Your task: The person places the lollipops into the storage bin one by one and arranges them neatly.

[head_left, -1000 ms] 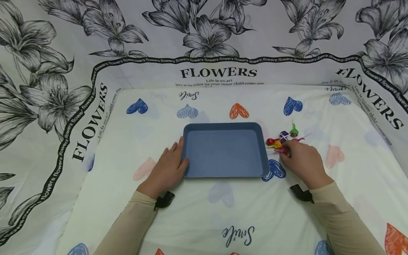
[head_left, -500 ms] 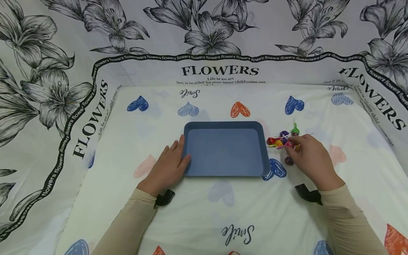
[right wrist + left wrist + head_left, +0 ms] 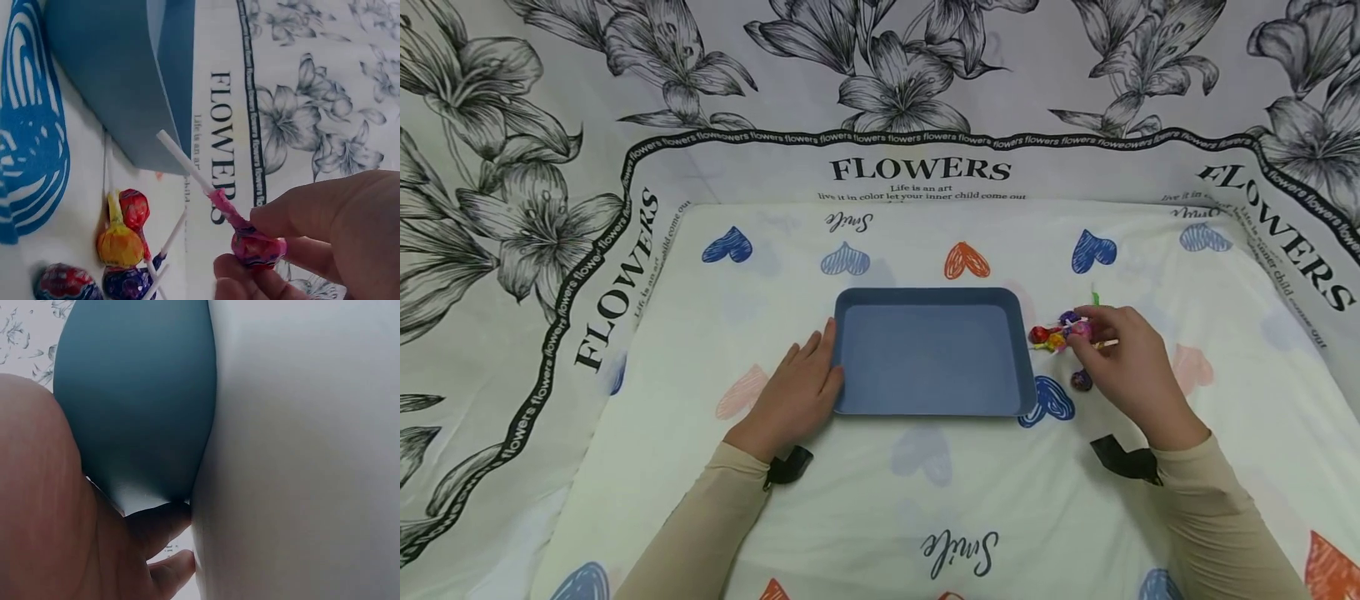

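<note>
In the head view my left hand (image 3: 788, 398) rests against the left side of a blue-grey rectangular tray (image 3: 932, 358), its fingers fairly straight along the rim. My right hand (image 3: 1131, 371) is just right of the tray. Between thumb and fingers it pinches a pink-wrapped lollipop (image 3: 259, 249), whose white stick points up toward the tray in the right wrist view. Below it on the cloth lie a yellow lollipop (image 3: 120, 245), a red lollipop (image 3: 134, 209) and a purple lollipop (image 3: 128, 284). A dark red-and-blue wrapped lollipop (image 3: 1081, 381) sits apart, nearer me.
A pale cloth (image 3: 865, 500) printed with hearts covers the surface. Behind it stretches a white floral cloth (image 3: 917, 100) with a black border. A green wrapper tip or stick (image 3: 1095, 298) shows beyond my right hand, which hides part of the lollipop group.
My right hand has lifted the pink lollipop from the group, drawing slightly to the right. The dark lollipop has come into sight below the hand. My left hand stays at the tray.
</note>
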Action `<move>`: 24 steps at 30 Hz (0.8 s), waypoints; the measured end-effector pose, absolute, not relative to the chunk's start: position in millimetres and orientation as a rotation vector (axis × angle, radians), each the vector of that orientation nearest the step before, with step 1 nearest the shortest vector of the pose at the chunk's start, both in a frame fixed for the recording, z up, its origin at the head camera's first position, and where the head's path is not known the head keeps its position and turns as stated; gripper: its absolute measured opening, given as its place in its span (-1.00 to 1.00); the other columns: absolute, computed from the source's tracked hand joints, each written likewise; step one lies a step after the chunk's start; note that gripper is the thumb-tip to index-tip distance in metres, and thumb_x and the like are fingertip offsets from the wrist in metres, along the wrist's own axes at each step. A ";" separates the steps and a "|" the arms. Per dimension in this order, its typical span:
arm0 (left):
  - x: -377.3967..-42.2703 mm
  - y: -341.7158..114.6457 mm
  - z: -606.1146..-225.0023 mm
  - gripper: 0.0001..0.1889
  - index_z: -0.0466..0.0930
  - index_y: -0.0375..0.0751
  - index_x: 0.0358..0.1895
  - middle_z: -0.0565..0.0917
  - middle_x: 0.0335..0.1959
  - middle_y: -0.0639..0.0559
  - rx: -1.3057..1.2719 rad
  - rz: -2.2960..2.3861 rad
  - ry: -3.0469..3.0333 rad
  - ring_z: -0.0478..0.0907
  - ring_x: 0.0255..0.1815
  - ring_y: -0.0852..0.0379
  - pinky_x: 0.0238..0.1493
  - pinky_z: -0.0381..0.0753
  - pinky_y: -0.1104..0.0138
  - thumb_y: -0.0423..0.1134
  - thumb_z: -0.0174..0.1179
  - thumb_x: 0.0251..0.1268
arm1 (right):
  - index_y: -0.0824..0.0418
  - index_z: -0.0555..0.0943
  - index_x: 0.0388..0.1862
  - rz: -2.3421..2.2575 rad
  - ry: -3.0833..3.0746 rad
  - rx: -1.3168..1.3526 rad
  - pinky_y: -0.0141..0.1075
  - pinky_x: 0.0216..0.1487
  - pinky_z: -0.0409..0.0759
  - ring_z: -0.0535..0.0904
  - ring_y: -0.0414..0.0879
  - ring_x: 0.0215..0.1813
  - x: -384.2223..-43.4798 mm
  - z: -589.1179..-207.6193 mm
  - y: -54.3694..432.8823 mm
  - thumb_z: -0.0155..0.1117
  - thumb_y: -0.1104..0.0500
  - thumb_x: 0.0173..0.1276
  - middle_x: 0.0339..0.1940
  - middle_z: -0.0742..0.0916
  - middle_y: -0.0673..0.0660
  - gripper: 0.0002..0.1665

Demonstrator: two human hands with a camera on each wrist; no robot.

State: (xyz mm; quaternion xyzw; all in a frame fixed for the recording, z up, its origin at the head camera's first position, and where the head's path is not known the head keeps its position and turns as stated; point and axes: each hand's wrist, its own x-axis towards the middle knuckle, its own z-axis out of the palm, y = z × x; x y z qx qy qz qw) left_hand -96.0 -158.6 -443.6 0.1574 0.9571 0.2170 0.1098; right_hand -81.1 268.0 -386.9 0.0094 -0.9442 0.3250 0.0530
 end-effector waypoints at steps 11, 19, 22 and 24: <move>-95.8 -159.1 -441.2 -0.28 -0.33 -0.12 0.74 0.05 0.73 -0.07 0.467 0.636 2.807 -0.07 0.75 -0.08 0.70 -0.09 -0.09 -0.09 -0.30 0.68 | 0.34 0.67 0.07 1.110 -2.758 0.059 -0.76 -0.18 0.41 0.71 0.18 -0.03 -93.5 -381.0 248.6 0.33 0.15 0.48 0.00 0.67 0.27 -0.69; -94.5 -159.7 -442.1 -0.28 -0.34 -0.10 0.74 0.02 0.73 -0.03 0.456 0.634 2.805 -0.08 0.75 -0.05 0.70 -0.11 -0.07 -0.10 -0.31 0.66 | 0.36 0.69 0.07 1.175 -2.734 0.139 -0.67 -0.24 0.48 0.73 0.14 -0.11 -106.8 -379.5 222.8 0.33 0.24 0.45 -0.03 0.69 0.28 -0.71; -94.2 -160.3 -442.0 -0.27 -0.34 -0.10 0.74 0.02 0.74 -0.02 0.454 0.638 2.804 -0.09 0.75 -0.04 0.70 -0.12 -0.06 -0.10 -0.31 0.66 | 0.36 0.69 0.06 1.179 -2.725 0.165 -0.66 -0.25 0.48 0.73 0.13 -0.12 -112.8 -380.0 215.3 0.32 0.28 0.43 -0.05 0.70 0.27 -0.72; -94.1 -160.4 -441.6 -0.27 -0.33 -0.10 0.74 0.02 0.74 -0.02 0.451 0.642 2.802 -0.09 0.75 -0.04 0.71 -0.13 -0.06 -0.11 -0.30 0.66 | 0.36 0.71 0.07 1.160 -2.728 0.179 -0.67 -0.22 0.46 0.74 0.13 -0.10 -115.8 -380.8 211.0 0.33 0.28 0.43 -0.05 0.71 0.26 -0.72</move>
